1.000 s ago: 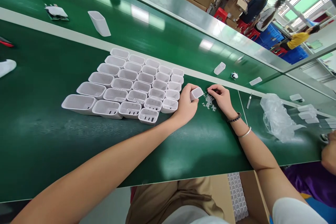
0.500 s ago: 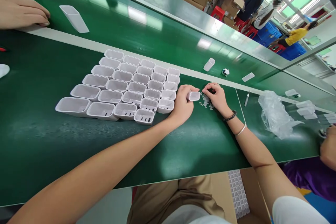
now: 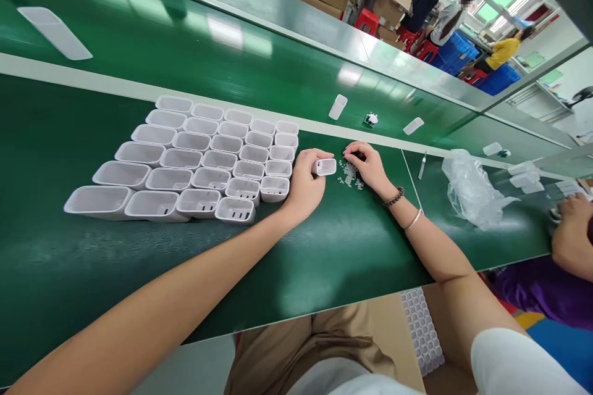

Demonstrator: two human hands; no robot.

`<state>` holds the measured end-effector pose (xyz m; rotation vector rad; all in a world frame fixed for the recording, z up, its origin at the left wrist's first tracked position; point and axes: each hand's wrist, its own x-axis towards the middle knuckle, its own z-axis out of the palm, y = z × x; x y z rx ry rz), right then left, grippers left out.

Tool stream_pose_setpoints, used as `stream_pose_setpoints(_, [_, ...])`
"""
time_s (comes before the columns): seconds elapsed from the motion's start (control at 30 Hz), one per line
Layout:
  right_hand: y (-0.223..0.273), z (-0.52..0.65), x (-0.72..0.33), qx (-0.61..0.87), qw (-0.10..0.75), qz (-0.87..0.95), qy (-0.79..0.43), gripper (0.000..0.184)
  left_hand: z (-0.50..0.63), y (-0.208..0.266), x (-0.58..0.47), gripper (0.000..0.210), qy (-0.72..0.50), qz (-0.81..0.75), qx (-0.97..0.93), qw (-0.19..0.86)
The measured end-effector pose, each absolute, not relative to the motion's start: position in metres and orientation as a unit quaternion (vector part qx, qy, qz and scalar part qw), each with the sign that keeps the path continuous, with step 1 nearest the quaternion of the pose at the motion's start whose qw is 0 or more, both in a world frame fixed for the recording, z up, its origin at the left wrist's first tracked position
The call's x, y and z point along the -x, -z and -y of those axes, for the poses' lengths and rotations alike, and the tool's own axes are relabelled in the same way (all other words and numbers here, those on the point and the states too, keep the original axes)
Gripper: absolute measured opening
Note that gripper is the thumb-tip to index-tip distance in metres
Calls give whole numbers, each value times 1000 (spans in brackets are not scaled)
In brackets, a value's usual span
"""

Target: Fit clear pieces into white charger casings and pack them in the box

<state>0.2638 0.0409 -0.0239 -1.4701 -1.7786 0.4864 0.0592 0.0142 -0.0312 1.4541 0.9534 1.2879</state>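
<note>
My left hand [image 3: 306,184] is wrapped round a small white plastic case [image 3: 326,166], whose opening faces to the right and up. Close by, my right hand [image 3: 367,165] has thumb and fingertips pinched together at the upper edge of a pile of tiny clear pieces [image 3: 351,174]. What sits between those fingertips is too small to make out. Left of my left hand, white open-topped containers [image 3: 179,179] stand in tight rows on the green table [image 3: 259,271]. Dark slots show in the bottoms of some of the nearer ones.
A clear plastic bag [image 3: 477,191] lies crumpled at the right, near a thin white pen-like tool [image 3: 422,166]. Single white cases [image 3: 338,107] lie behind the pale strip. Below the table edge, a cardboard box [image 3: 389,333] holds more containers. A co-worker's hand [image 3: 572,225] is at far right.
The view has shifted, so most things sit further left. Another person's hand at upper left has gone out of view. My hands keep nearly the same pose by the pile.
</note>
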Motion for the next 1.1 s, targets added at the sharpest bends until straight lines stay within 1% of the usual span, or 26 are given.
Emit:
stream_pose_setpoints(0.17, [26,-44,-263,568,369,715,-175,5,-15,32,-59,28,-531,-382,-580,486])
stream_pose_setpoints(0.33, [31,-48,-259,588,321,730,-131,10,-16,32,-60,25,-525,-374,-556,525])
stream_pose_setpoints(0.43, [31,-49,-257,587,317,735,-116,12,-15,27,-61,32,-519,-380,-517,564])
stream_pose_setpoints(0.53, [27,-44,-254,554,367,738,-115,13,-12,21,-61,41,-514,-381,-459,616])
stream_pose_setpoints(0.63, [18,-27,-244,520,459,706,-145,11,-7,16,-61,45,-505,-376,-366,685])
stream_pose_setpoints(0.73, [11,0,-226,480,544,639,-256,14,-2,13,-60,45,-495,-339,-274,752])
stream_pose_setpoints(0.8, [10,17,-213,437,567,609,-340,15,2,12,-60,43,-488,-309,-250,777])
stream_pose_setpoints(0.87, [11,30,-203,403,566,606,-387,16,5,11,-60,43,-479,-292,-269,783])
stream_pose_setpoints(0.93, [13,35,-197,391,559,615,-395,16,8,9,-59,43,-466,-304,-320,767])
stream_pose_setpoints(1.1, [13,30,-199,410,581,591,-380,18,9,4,-53,43,-420,-383,-473,673])
